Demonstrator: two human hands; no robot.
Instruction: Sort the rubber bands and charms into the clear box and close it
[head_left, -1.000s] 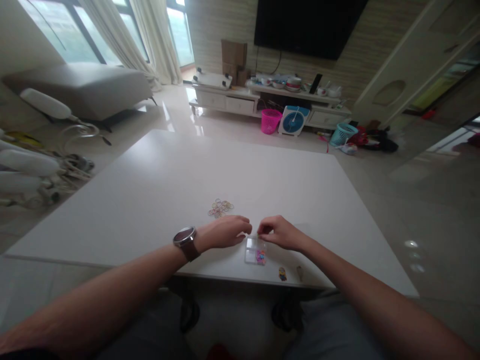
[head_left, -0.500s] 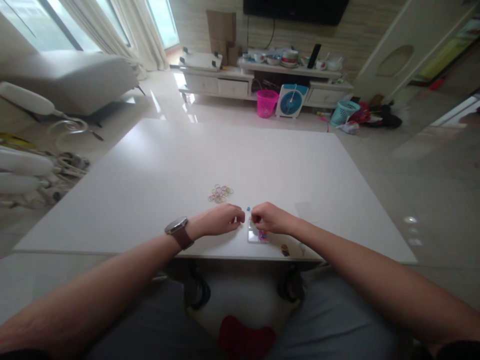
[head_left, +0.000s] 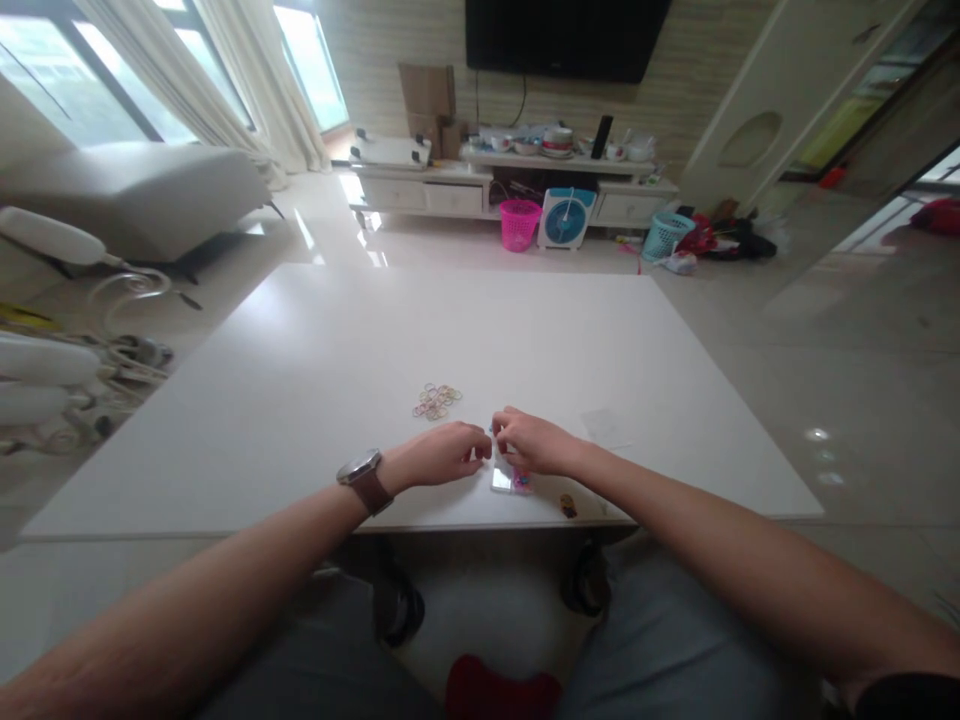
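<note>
On the white table [head_left: 480, 330], my left hand [head_left: 456, 452] rests just left of a small clear case [head_left: 502, 477], fingers curled in a pinch; anything between them is too small to name. My right hand [head_left: 529, 440] is over the upper part of the case and hides it, its fingers bent and drawn together, their hold unclear. Pink pieces [head_left: 522, 480] lie in the case's right side. A tiny blue piece [head_left: 492, 428] shows beside my right fingertips. Beyond my left hand is a loose pile of coloured rings [head_left: 437, 401].
A small yellow and dark figure [head_left: 568, 505] lies near the table's front edge. A thin clear sheet [head_left: 606, 428] lies beyond my right forearm. Past the table are a pink basket [head_left: 519, 225], a blue fan [head_left: 566, 218] and a low cabinet [head_left: 457, 197].
The camera view has tilted up a little. My right hand has moved slightly towards the tiny blue piece, which it now partly hides. My left hand stays beside the case.
</note>
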